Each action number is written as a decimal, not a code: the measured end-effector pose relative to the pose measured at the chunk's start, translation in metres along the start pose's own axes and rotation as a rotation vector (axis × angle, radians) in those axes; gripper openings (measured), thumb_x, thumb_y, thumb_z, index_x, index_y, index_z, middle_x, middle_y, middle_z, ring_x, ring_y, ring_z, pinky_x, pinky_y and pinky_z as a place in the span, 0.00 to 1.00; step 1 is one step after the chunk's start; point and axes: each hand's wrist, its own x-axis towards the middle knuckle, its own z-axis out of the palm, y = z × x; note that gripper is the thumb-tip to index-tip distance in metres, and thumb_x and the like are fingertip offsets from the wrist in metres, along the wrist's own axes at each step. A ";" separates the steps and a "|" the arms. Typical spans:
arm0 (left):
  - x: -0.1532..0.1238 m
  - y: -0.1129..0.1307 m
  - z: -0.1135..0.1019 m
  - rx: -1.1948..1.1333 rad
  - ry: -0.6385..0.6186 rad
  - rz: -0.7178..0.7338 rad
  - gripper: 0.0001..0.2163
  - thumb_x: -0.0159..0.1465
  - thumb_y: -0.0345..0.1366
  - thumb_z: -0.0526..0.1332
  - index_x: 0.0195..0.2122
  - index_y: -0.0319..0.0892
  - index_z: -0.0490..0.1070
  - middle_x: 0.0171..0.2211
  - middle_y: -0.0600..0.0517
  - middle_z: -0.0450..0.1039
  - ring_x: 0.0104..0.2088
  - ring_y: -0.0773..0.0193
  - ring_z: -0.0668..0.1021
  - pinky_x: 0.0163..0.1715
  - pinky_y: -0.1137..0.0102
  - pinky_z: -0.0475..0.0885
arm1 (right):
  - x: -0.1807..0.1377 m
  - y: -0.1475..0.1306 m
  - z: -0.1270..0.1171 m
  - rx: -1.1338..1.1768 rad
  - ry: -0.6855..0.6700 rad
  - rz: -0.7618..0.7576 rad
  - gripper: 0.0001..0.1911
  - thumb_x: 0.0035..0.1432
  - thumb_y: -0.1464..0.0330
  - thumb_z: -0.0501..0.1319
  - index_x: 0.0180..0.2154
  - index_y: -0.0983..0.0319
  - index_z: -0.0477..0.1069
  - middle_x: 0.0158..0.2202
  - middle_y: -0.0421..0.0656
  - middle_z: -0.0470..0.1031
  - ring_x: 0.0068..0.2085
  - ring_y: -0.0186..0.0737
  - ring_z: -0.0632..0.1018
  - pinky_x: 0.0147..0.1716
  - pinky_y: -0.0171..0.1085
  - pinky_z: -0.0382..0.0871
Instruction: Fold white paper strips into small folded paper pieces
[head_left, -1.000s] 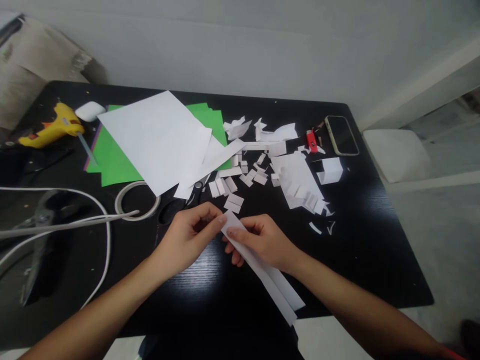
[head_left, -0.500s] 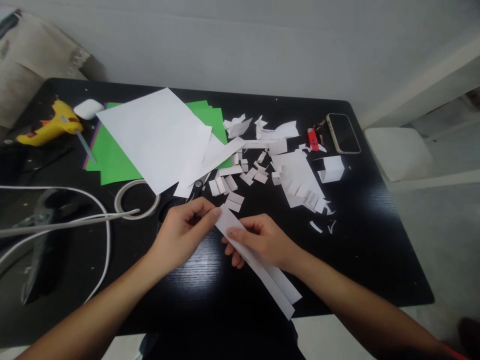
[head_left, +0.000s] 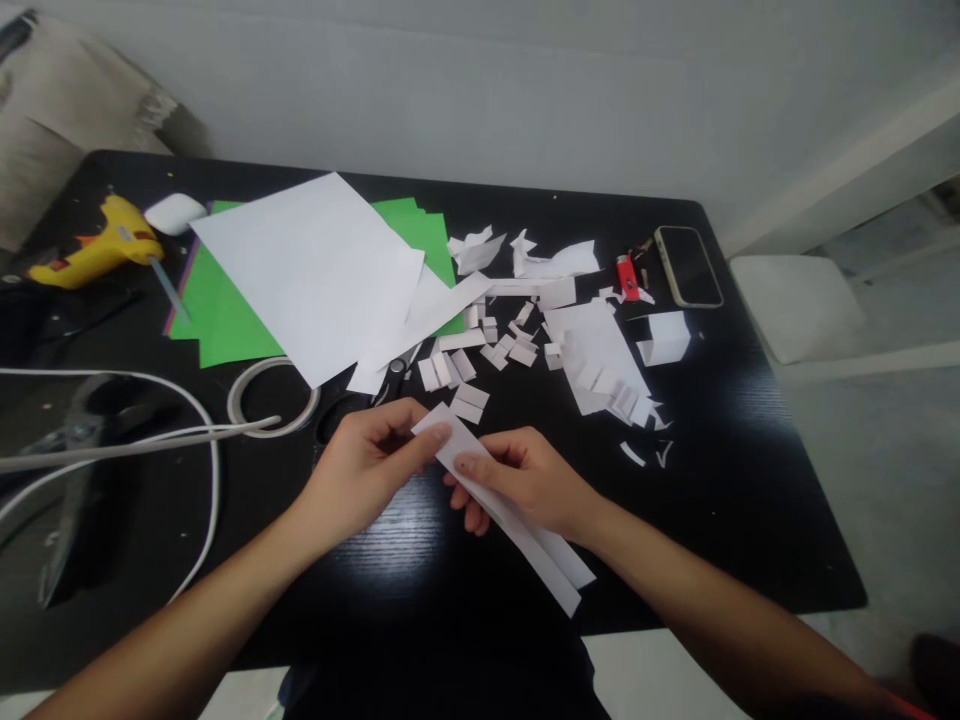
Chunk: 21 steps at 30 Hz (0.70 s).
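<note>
A yellow glue gun (head_left: 124,240) and green sheets (head_left: 232,320) suggest a craft workspace (grey-walled (head_left: 480,100)).

Both forearms (head_left: 225,590) slant inward — left hand (head_left: 379,460) pinching, thumb pressed forward! Right hand (head_left: 529,480) close beside it — thumb extended, fingers (head_left: 472,514) curled beneath.

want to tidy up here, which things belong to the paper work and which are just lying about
Likely part of the job:
- white paper between left hand and right hand
- small paper pieces
- large white sheet

Likely just lying about:
- phone
- small red object
- white cable
</note>
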 end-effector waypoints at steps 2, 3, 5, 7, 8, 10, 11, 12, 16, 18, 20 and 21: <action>0.001 0.000 -0.002 0.005 0.004 -0.001 0.11 0.68 0.39 0.64 0.29 0.41 0.75 0.22 0.55 0.74 0.21 0.70 0.70 0.20 0.75 0.64 | 0.000 -0.001 -0.001 -0.010 0.001 -0.003 0.21 0.59 0.53 0.70 0.35 0.67 0.80 0.28 0.43 0.80 0.24 0.34 0.80 0.24 0.33 0.76; 0.001 -0.001 -0.002 0.008 0.002 -0.003 0.11 0.68 0.40 0.64 0.29 0.41 0.76 0.23 0.55 0.74 0.21 0.70 0.70 0.21 0.74 0.65 | 0.000 -0.001 -0.002 -0.016 0.002 -0.005 0.21 0.59 0.53 0.70 0.35 0.67 0.80 0.28 0.43 0.80 0.24 0.33 0.80 0.24 0.32 0.76; 0.000 -0.001 -0.003 0.013 -0.006 -0.014 0.12 0.68 0.41 0.64 0.30 0.41 0.76 0.23 0.54 0.74 0.22 0.69 0.71 0.21 0.74 0.66 | 0.000 -0.002 -0.003 -0.025 0.002 -0.004 0.21 0.59 0.53 0.70 0.35 0.67 0.80 0.28 0.43 0.80 0.24 0.33 0.79 0.24 0.32 0.76; 0.000 -0.002 -0.004 0.010 -0.016 -0.030 0.12 0.68 0.42 0.64 0.30 0.41 0.76 0.24 0.53 0.75 0.23 0.69 0.71 0.22 0.74 0.66 | 0.000 -0.002 -0.003 -0.032 0.001 -0.003 0.21 0.59 0.53 0.70 0.34 0.67 0.79 0.28 0.42 0.80 0.24 0.32 0.79 0.24 0.32 0.76; -0.001 -0.003 -0.004 0.006 -0.020 -0.038 0.13 0.69 0.42 0.64 0.30 0.41 0.76 0.24 0.53 0.75 0.23 0.69 0.71 0.22 0.74 0.66 | 0.000 -0.002 -0.003 -0.036 0.001 -0.002 0.21 0.59 0.53 0.70 0.34 0.67 0.79 0.28 0.42 0.80 0.24 0.32 0.79 0.24 0.32 0.76; -0.001 -0.003 -0.004 -0.003 -0.022 -0.056 0.13 0.69 0.42 0.64 0.29 0.41 0.75 0.24 0.54 0.74 0.22 0.69 0.71 0.22 0.74 0.66 | 0.001 -0.002 -0.004 -0.047 0.000 -0.005 0.20 0.59 0.54 0.70 0.33 0.67 0.79 0.28 0.42 0.80 0.23 0.32 0.79 0.24 0.31 0.76; -0.001 -0.004 -0.004 -0.007 -0.022 -0.064 0.13 0.69 0.43 0.64 0.29 0.41 0.75 0.24 0.54 0.74 0.22 0.69 0.71 0.22 0.74 0.66 | 0.001 -0.002 -0.004 -0.053 -0.001 -0.006 0.20 0.59 0.54 0.70 0.33 0.67 0.79 0.28 0.42 0.80 0.23 0.32 0.79 0.24 0.32 0.76; -0.001 -0.004 -0.004 -0.011 -0.020 -0.069 0.14 0.69 0.43 0.64 0.29 0.41 0.75 0.24 0.53 0.74 0.22 0.69 0.71 0.22 0.74 0.66 | 0.001 -0.002 -0.004 -0.059 -0.001 -0.008 0.20 0.59 0.54 0.70 0.33 0.67 0.79 0.28 0.42 0.81 0.24 0.32 0.79 0.24 0.32 0.76; -0.001 -0.005 -0.005 -0.015 -0.015 -0.074 0.14 0.69 0.43 0.63 0.28 0.41 0.74 0.24 0.53 0.74 0.22 0.69 0.71 0.22 0.74 0.66 | 0.001 -0.001 -0.004 -0.058 -0.005 -0.015 0.21 0.59 0.53 0.70 0.34 0.67 0.80 0.28 0.43 0.81 0.24 0.32 0.80 0.24 0.32 0.76; -0.001 -0.005 -0.005 0.000 -0.013 -0.068 0.14 0.68 0.43 0.63 0.28 0.41 0.74 0.24 0.53 0.74 0.22 0.69 0.71 0.22 0.74 0.66 | 0.001 -0.001 -0.004 -0.057 -0.006 -0.014 0.21 0.60 0.53 0.70 0.34 0.67 0.80 0.28 0.43 0.81 0.24 0.32 0.80 0.24 0.32 0.76; -0.001 -0.005 -0.005 0.020 -0.008 -0.053 0.15 0.68 0.43 0.63 0.27 0.41 0.74 0.23 0.54 0.73 0.21 0.69 0.70 0.21 0.74 0.65 | 0.001 0.000 -0.004 -0.060 -0.008 -0.009 0.20 0.60 0.54 0.70 0.34 0.67 0.79 0.28 0.43 0.81 0.24 0.32 0.80 0.25 0.31 0.76; -0.001 -0.004 -0.005 0.030 -0.005 -0.049 0.15 0.68 0.43 0.63 0.27 0.41 0.74 0.22 0.54 0.72 0.21 0.69 0.70 0.21 0.74 0.65 | 0.001 0.000 -0.004 -0.059 -0.007 -0.006 0.20 0.60 0.54 0.69 0.34 0.67 0.79 0.28 0.43 0.81 0.24 0.32 0.80 0.25 0.31 0.77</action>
